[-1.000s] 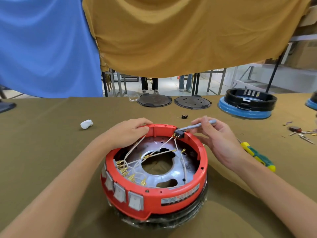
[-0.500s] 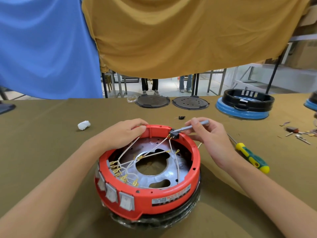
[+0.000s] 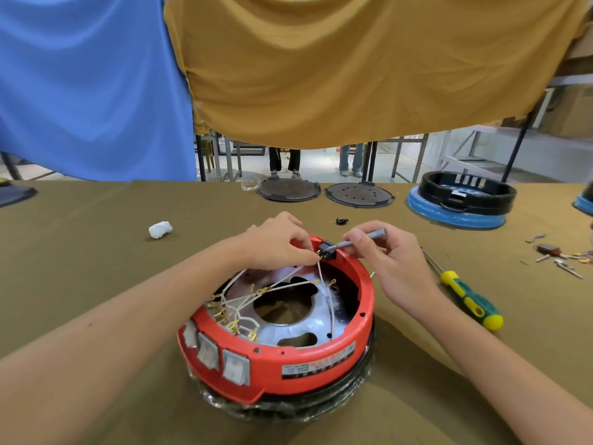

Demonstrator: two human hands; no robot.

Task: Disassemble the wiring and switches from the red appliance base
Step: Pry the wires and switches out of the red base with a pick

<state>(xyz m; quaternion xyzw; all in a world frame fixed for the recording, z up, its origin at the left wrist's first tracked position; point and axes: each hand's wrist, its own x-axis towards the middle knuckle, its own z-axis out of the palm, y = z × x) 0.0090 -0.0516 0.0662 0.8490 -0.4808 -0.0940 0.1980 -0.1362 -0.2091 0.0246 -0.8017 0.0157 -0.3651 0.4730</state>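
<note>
Red base [image 3: 288, 364]: sits on the olive cloth below both hands, open side up, so the wiring inside can be reached from above.
Left hand [image 3: 277, 240]: fingers curled, their tips pinching the white wires [image 3: 321, 271] just where they meet the black connector block [image 3: 328, 250] — likely to work a terminal loose there.
Right hand [image 3: 382, 255]: thumb and forefinger grip the grey cord stub [image 3: 365, 237] leading out of the block, steadying it against the left hand's pull.
Connector block: between the two sets of fingertips, at the far rim of the base.
Switches [image 3: 221, 354]: three white rockers in the near wall, well below the fingers — not yet removed.
Brass terminals [image 3: 224, 316]: clustered behind the switches, wires attached.
Screwdriver [image 3: 470, 300]: lies just right of the right wrist, within reach.
Stage, by my reading: early; most wiring remains in place.
</note>
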